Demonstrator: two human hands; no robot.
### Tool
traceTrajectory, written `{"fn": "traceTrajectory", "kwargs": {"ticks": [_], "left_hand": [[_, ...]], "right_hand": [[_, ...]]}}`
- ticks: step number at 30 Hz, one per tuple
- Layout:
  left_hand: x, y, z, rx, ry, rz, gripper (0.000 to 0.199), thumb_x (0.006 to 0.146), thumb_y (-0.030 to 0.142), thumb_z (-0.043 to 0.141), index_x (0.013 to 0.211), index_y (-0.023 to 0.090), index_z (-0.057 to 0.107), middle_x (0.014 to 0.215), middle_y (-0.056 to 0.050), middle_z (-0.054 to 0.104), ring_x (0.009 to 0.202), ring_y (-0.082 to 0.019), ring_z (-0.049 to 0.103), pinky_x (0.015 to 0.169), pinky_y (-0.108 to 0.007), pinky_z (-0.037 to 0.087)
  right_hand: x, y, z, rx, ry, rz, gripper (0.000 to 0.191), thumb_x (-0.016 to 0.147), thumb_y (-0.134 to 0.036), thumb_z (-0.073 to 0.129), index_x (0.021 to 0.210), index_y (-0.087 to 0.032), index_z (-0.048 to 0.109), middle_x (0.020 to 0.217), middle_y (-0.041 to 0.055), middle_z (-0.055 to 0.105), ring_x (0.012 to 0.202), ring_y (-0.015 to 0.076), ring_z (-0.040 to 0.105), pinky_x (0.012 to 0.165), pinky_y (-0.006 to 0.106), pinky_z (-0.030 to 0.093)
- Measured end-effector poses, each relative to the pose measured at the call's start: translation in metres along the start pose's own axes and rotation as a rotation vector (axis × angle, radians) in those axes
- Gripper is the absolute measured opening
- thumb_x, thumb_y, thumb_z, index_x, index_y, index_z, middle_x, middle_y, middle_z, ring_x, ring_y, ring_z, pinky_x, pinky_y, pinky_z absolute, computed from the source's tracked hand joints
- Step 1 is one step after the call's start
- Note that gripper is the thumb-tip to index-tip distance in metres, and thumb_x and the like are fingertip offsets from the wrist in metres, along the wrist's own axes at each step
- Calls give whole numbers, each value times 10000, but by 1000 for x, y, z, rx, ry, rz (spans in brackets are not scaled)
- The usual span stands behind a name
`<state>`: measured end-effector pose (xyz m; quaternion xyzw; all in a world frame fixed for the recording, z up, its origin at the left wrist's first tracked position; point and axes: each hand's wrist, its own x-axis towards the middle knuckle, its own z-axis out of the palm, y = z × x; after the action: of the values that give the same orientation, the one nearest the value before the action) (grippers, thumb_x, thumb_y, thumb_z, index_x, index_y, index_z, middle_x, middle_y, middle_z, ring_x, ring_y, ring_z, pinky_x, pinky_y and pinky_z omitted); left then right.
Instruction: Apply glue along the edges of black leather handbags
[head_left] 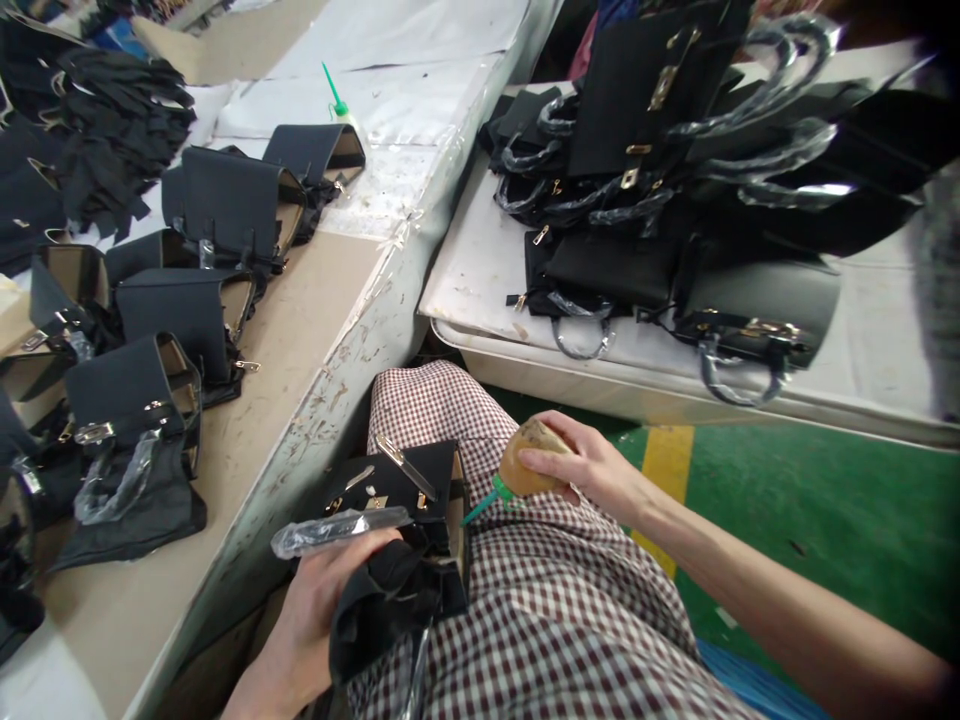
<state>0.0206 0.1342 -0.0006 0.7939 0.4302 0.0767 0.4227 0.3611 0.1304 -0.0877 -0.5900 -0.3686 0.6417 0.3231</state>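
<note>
From my remote seat, I am watching the right hand (592, 470) gripping a rounded amber squeeze bottle (536, 455) beside a black, stiff-sided handbag (442, 465) lying over a checked-cloth lap (517, 620).

The right hand's fingers are closing around the bottle's body, its thin green nozzle (484, 500) pointing at the bag's beige-lined edge, though I cannot tell whether the tip is touching. The left hand (319, 595) is clamping the bag's near side by a plastic-wrapped handle (337, 532), its fingertips partly hidden. I am judging the bottle light and yielding, best taken around its belly without hard squeezing; the bag seems light too, firm in its panels, floppy at the loose black fabric (382, 600), probably slippery at the film, so surest by its stiff body.
</note>
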Motion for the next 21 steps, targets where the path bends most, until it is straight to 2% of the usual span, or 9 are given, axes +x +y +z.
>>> {"fn": "traceTrajectory", "kwargs": {"ticks": [5,10,14,17,19,21], "left_hand": [[2,1,-1,17,30,38,237,917,332,661,1151,294,650,1096,-4,763,991,-173,725,926,-223,527],[6,1,-2,17,45,63,249,915,353,665,1154,285,648,1118,-13,762,1001,-170,726,921,-213,536],[5,-2,-1,60,40,53,256,923,317,654,1177,289,642,1144,-11,759,1035,-172,721,952,-222,531],[6,0,0,98,41,44,256,918,281,647,1174,297,649,1121,3,766,1032,-179,727,951,-226,534],[9,4,-1,109,31,41,247,920,283,624,1166,278,651,1108,-15,768,1019,-200,731,931,-244,544],[11,8,-4,133,14,44,230,928,286,588,1148,256,649,1116,-41,760,1025,-218,725,919,-262,545]], "right_hand": [[8,8,1,-75,74,-29,428,829,-540,700,1081,-221,569,741,-39,595,525,131,496,452,254,391],[8,10,2,-285,186,-104,411,818,-508,685,1085,-216,572,846,9,660,761,232,623,656,343,485],[2,6,-1,-377,179,-152,431,805,-467,715,1124,-220,562,871,12,670,793,239,628,722,369,488],[-4,-1,-3,-209,97,-106,448,800,-469,739,1144,-239,568,859,-3,656,693,192,587,579,299,470],[-6,-6,-4,47,25,-52,421,798,-468,748,1103,-225,590,807,-11,625,595,148,524,447,237,392],[-8,-10,-2,367,-1,33,360,783,-438,764,1006,-197,618,738,-11,591,533,116,468,381,200,305]]}}
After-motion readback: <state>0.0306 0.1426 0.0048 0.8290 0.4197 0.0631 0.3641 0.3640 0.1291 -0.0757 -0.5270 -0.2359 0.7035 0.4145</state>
